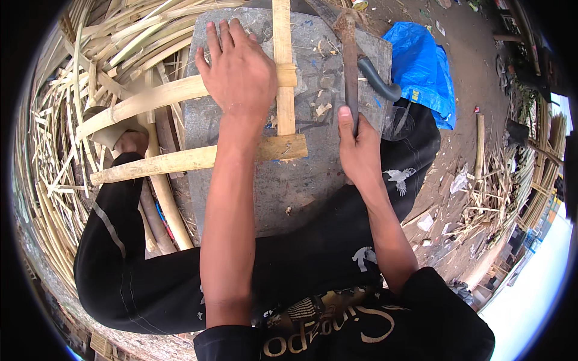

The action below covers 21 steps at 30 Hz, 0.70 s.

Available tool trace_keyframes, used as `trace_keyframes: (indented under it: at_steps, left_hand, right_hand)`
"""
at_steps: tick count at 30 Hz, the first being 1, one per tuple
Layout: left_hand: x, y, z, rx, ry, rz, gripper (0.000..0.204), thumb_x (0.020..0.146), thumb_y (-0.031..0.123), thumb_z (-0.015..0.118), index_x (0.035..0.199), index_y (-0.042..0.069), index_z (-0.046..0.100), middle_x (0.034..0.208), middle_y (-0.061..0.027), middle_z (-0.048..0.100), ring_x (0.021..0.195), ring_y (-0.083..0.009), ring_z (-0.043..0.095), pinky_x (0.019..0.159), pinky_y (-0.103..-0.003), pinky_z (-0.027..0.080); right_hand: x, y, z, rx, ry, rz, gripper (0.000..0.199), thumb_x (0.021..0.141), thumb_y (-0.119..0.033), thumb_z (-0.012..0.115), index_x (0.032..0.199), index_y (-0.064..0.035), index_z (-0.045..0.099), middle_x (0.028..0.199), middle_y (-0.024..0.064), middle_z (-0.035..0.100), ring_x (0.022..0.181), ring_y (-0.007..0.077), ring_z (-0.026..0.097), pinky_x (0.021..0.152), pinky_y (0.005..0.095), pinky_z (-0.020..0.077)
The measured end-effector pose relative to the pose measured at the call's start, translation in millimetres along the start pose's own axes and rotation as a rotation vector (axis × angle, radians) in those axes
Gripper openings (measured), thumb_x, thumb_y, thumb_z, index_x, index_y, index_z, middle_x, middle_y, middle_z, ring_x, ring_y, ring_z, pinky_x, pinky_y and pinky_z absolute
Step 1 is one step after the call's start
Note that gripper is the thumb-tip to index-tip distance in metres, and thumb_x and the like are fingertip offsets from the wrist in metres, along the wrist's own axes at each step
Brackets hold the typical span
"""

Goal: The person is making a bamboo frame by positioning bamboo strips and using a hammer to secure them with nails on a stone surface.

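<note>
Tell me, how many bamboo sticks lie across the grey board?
3: an upright strip, a crosspiece under the left hand, a lower crosspiece. More lie piled beside the board.

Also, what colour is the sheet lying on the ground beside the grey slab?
The sheet is bright blue, seen in the head view, at the upper right of the slab.

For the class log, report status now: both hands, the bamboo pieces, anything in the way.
Left hand flat on crossed bamboo strips, on grey slab. Right hand gripping rusty blade. Dark curved handle lies beside blade.
</note>
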<state>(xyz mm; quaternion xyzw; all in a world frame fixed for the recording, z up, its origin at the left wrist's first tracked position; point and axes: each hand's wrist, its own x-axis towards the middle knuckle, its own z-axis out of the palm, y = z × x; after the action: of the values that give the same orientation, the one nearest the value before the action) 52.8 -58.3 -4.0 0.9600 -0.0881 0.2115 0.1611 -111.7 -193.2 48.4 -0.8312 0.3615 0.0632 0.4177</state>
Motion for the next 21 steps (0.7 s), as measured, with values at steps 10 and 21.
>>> trace_keyframes:
  at_steps: [10, 21]
  left_hand:
    - [2.9, 5.2, -9.5, 0.028, 0.011, 0.064, 0.037, 0.100, 0.020, 0.051, 0.127, -0.004, 0.059, 0.123, -0.0177, 0.067, 0.131, -0.0390, 0.053, 0.104, -0.053, 0.041]
    - [8.3, 1.2, -16.9, -0.061, -0.162, 0.003, 0.043, 0.100, 0.022, 0.044, 0.130, -0.007, 0.055, 0.135, -0.0252, 0.060, 0.139, -0.0415, 0.044, 0.103, -0.057, 0.037]
  right_hand:
    - [11.5, 43.9, 7.4, -0.187, 0.279, -0.416, 0.032, 0.095, -0.025, 0.069, 0.100, 0.0045, 0.056, 0.085, 0.0226, 0.064, 0.073, 0.0413, 0.063, 0.066, 0.0486, 0.0494]
    - [68.1, 77.0, -131.9, -0.586, -0.087, -0.202, 0.014, 0.090, -0.007, 0.068, 0.092, 0.0068, 0.073, 0.078, 0.0250, 0.070, 0.068, 0.0373, 0.070, 0.067, 0.0421, 0.0527]
